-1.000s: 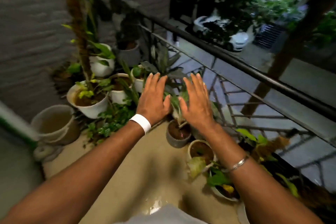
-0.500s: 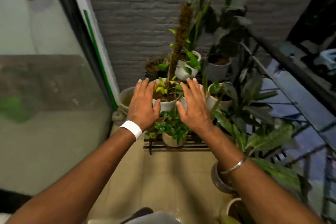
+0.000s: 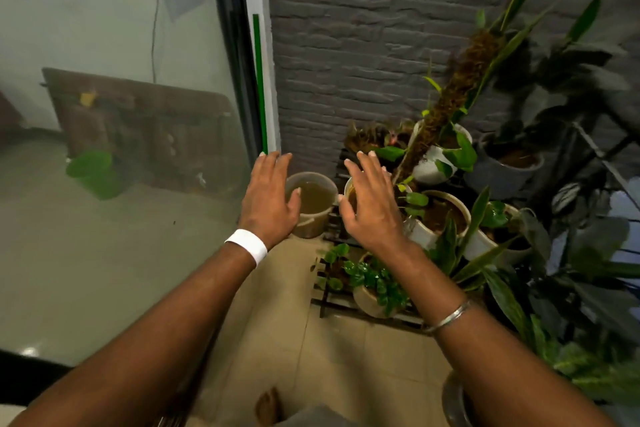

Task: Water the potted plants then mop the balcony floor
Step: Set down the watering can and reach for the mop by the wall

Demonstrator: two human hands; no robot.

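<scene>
Both my hands are held out flat, palms down, holding nothing. My left hand [image 3: 268, 198], with a white wristband, hovers in front of a pale bucket [image 3: 313, 203] filled with murky water in the corner. My right hand [image 3: 372, 204], with a metal bangle on the wrist, hovers over the near end of the plant stand. Several potted plants stand to the right: a white pot with a moss pole [image 3: 433, 163], a cream pot of soil [image 3: 440, 218], a grey pot [image 3: 502, 166] and a small leafy pot [image 3: 374, 288] on the lower rack.
A glass sliding door [image 3: 121, 149] with a green-striped frame fills the left. A grey brick wall [image 3: 363, 45] closes the back. Beige floor tiles [image 3: 329, 357] lie between my arms. Dark railing and large leaves [image 3: 588, 288] crowd the right.
My view has swung left from the railing and street to the corner by the glass door. The bucket of water now lies just beyond my hands, which stayed spread and flat.
</scene>
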